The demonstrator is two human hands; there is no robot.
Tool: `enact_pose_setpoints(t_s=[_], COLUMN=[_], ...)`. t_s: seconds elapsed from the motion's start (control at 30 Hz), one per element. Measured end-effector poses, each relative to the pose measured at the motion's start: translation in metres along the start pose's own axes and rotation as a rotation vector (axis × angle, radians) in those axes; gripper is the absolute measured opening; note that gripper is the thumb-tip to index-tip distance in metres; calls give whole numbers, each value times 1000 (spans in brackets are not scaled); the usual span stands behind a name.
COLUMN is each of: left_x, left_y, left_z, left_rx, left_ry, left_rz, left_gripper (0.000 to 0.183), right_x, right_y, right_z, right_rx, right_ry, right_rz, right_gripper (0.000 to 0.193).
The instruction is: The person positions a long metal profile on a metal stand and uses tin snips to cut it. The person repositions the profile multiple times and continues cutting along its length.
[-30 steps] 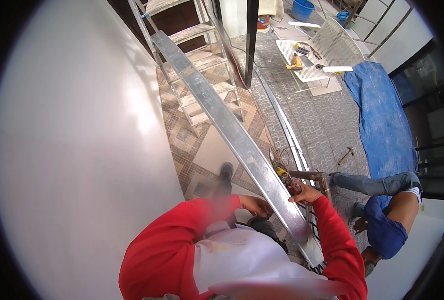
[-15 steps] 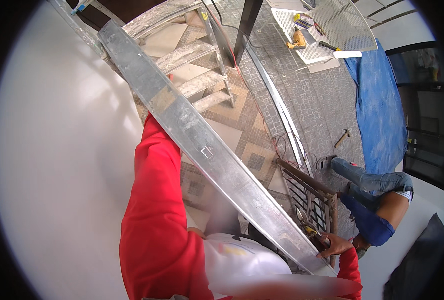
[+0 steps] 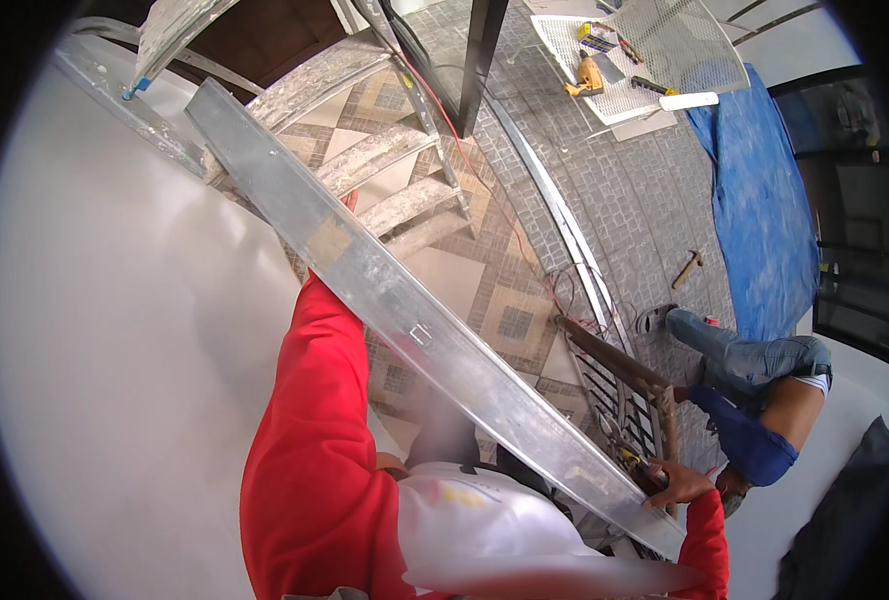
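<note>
A long, flat strip of galvanised sheet metal [image 3: 420,315] with a raised edge runs diagonally across my front, from upper left to lower right. My left arm, in a red sleeve, reaches beneath it. Most of my left hand [image 3: 352,200] is hidden by the metal, with only fingertips showing past the far edge. At the lower right end, my right hand [image 3: 683,484] grips the strip's edge, thumb on the top face. Close to those fingers is a metal tool with yellow parts [image 3: 625,455], partly covered, its kind unclear.
A paint-spattered stepladder [image 3: 410,205] stands beyond the strip, beside the white wall [image 3: 115,330]. A brown railing [image 3: 615,355] lies near my right hand. Another person [image 3: 765,410] bends down at the right. Farther off are a hammer [image 3: 687,270], a blue tarp [image 3: 760,220] and a drill [image 3: 587,75].
The view has shifted slightly, with more of the ladder's upper left showing. The strip's far end sits a little lower and more to the left. Both hands keep their hold.
</note>
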State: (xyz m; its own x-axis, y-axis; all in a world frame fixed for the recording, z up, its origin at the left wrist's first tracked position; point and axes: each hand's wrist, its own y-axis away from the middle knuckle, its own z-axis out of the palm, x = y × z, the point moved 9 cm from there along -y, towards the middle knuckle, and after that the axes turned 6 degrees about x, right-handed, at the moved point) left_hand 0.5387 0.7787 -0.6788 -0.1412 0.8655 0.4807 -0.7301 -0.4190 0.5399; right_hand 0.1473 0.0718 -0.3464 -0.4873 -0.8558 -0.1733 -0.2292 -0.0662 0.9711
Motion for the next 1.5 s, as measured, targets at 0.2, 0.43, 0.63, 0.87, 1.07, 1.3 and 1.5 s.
enact_pose_setpoints(t_s=[0.2,0.43,0.63,0.87,1.07,1.3,1.5], left_x=[-17,-31,-44,-35,-79,-78,-87], left_y=[2,10,24,39,222,434,450], left_z=[-21,-36,-45,-30,28,97,86], left_rx=[34,197,359,158,-19,-239,-110], left_ry=[14,-23,-74,-208,-254,58,-5], left_rz=[-64,-47,-118,-141,-531,-652,-650], left_gripper=[47,49,52,58,83,81,73], right_x=[-9,-1,-12,-46,-44,-36,-7], right_y=[8,31,53,41,61,58,59], right_z=[-3,4,27,40,45,50,66], right_rx=[-40,-130,-263,-140,-113,-23,41], right_ry=[36,14,-147,-133,-194,-200,-298], right_rz=[16,161,215,35,31,-11,-111], right_gripper=[113,102,91,54,55,62,62])
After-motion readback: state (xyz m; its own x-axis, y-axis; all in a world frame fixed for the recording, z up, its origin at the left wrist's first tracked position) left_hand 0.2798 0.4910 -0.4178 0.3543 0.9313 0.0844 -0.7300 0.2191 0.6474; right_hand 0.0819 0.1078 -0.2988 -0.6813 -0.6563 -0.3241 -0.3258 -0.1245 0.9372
